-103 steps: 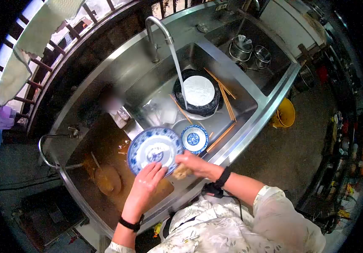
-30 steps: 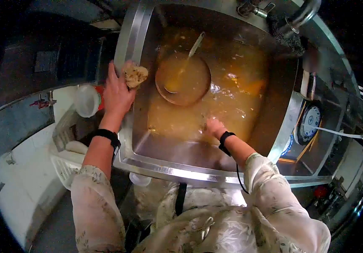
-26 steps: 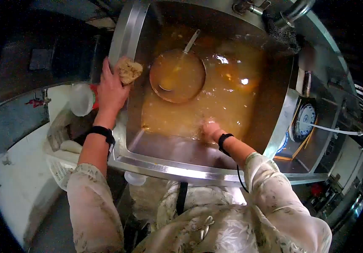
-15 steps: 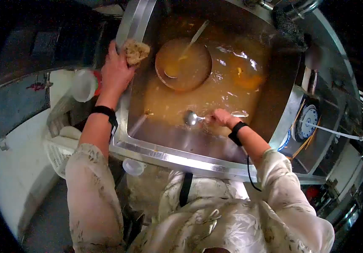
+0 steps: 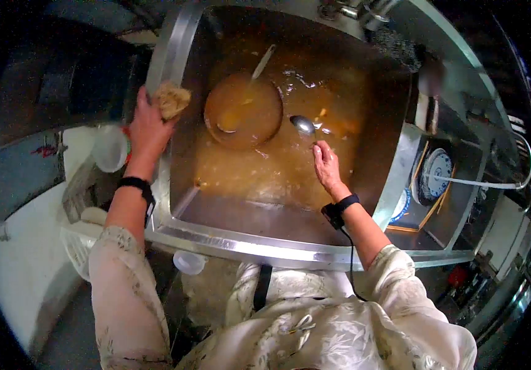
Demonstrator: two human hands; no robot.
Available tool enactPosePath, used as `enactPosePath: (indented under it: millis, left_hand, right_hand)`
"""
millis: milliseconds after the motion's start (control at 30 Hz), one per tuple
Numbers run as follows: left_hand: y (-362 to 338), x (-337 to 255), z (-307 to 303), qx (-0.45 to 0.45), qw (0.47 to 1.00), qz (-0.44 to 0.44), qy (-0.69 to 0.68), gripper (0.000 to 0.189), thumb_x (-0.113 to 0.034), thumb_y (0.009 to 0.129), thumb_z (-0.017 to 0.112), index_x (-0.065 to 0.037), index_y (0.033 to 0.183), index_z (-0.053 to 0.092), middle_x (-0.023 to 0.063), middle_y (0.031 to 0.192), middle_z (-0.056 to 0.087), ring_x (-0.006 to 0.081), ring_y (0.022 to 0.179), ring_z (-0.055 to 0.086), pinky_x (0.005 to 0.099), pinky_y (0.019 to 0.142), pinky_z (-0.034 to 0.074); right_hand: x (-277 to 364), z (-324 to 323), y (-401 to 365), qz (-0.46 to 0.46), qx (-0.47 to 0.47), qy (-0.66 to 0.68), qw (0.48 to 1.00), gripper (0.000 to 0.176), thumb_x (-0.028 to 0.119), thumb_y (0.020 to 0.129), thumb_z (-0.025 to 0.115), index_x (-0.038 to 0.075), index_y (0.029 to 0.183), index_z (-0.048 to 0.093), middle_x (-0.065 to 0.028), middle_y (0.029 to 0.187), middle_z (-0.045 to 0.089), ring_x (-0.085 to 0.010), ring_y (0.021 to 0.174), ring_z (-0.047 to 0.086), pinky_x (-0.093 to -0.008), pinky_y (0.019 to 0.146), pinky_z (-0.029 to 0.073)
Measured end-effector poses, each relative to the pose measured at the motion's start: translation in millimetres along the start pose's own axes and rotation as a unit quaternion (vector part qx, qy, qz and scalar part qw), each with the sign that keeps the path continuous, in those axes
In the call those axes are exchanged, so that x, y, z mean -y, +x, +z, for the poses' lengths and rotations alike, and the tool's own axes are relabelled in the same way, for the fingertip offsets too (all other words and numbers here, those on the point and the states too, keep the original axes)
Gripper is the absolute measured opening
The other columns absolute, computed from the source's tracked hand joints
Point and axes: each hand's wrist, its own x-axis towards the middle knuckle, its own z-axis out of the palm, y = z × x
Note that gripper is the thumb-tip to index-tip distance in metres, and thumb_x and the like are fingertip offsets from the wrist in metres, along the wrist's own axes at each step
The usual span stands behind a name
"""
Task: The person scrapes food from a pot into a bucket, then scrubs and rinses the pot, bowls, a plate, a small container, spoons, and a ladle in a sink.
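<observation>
My left hand [image 5: 149, 126] is at the left rim of the steel sink [image 5: 247, 237], with its fingers closed on a tan, fibrous scrubbing pad [image 5: 173, 100]. Over the murky brown water, my right hand [image 5: 327, 165] has its fingers pressed together around the handle end of a metal spoon [image 5: 303, 125]. The spoon's bowl points away from me to the upper left; most of its handle is hidden by the hand. Left of it, a round bowl [image 5: 244, 139] lies under the water, with a pale-handled ladle [image 5: 264, 61] slanting in it.
Yellow-orange scraps [image 5: 323, 114] float in the water. To the right, a narrower basin holds blue-patterned plates [image 5: 439, 168] and chopsticks [image 5: 429, 222], with a white hose [image 5: 493, 185] across it. A white tub [image 5: 111, 150] stands left of the sink. Dark steel-wool-like scrubbers [image 5: 398, 49] lie at the back.
My right hand has moved away from me with the spoon, which has turned from lying sideways to pointing up and left. The view has shifted slightly; my left hand still holds the scrubbing pad.
</observation>
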Motion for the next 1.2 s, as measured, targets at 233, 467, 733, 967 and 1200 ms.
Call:
enactPosePath:
  millis: [233, 467, 733, 967, 1200]
  left_hand:
    - [0.2, 1.7, 5.6, -0.004, 0.999, -0.015, -0.038, 0.074, -0.020, 0.075, 0.076, 0.001, 0.136, 0.040, 0.0227, 0.150, 0.025, 0.0410, 0.131, 0.038, 0.0438, 0.108, 0.035]
    - [0.7, 6.6, 14.6, -0.048, 0.998, 0.049, 0.015, 0.066, -0.029, 0.077, 0.073, -0.005, 0.133, 0.046, 0.0228, 0.148, 0.028, 0.0405, 0.127, 0.042, 0.0448, 0.099, 0.043]
    - [3.8, -1.4, 3.8, -0.014, 0.999, 0.024, 0.031, 0.065, -0.029, 0.078, 0.072, -0.007, 0.133, 0.046, 0.0213, 0.147, 0.029, 0.0404, 0.121, 0.048, 0.0447, 0.093, 0.048]
    - [5.8, -2.3, 3.3, -0.018, 0.999, 0.028, 0.031, 0.064, -0.028, 0.079, 0.070, -0.007, 0.134, 0.044, 0.0208, 0.146, 0.030, 0.0399, 0.119, 0.049, 0.0443, 0.089, 0.050]
    - [3.2, -8.5, 1.6, -0.019, 0.999, 0.034, 0.006, 0.062, -0.027, 0.079, 0.070, -0.005, 0.131, 0.046, 0.0214, 0.145, 0.032, 0.0416, 0.115, 0.052, 0.0454, 0.089, 0.049]
  right_hand:
    - [-98.0, 30.3, 31.8, 0.112, 0.004, -0.064, 0.992, 0.024, 0.023, 0.097, 0.048, 0.002, 0.102, 0.059, -0.0228, 0.093, 0.064, -0.0409, 0.088, 0.061, -0.0451, 0.076, 0.048]
    - [-86.3, 37.1, 29.7, 0.118, 0.046, -0.137, 0.982, 0.022, 0.016, 0.091, 0.053, -0.004, 0.100, 0.056, -0.0259, 0.091, 0.064, -0.0418, 0.087, 0.063, -0.0437, 0.074, 0.050]
    - [32.3, -23.3, 12.9, 0.000, -0.119, -0.094, 0.988, 0.033, 0.008, 0.093, 0.050, 0.003, 0.125, 0.044, -0.0193, 0.073, 0.057, -0.0359, 0.063, 0.060, -0.0422, 0.058, 0.049]
    - [85.4, -61.6, -0.4, 0.234, 0.035, 0.441, 0.866, 0.022, 0.025, 0.100, 0.045, 0.006, 0.104, 0.053, -0.0009, 0.065, 0.048, -0.0141, 0.052, 0.055, -0.0315, 0.050, 0.054]
    - [78.5, -57.8, 7.2, 0.262, 0.099, 0.495, 0.822, 0.017, 0.023, 0.099, 0.049, 0.008, 0.105, 0.053, -0.0010, 0.065, 0.053, -0.0129, 0.050, 0.054, -0.0290, 0.047, 0.053]
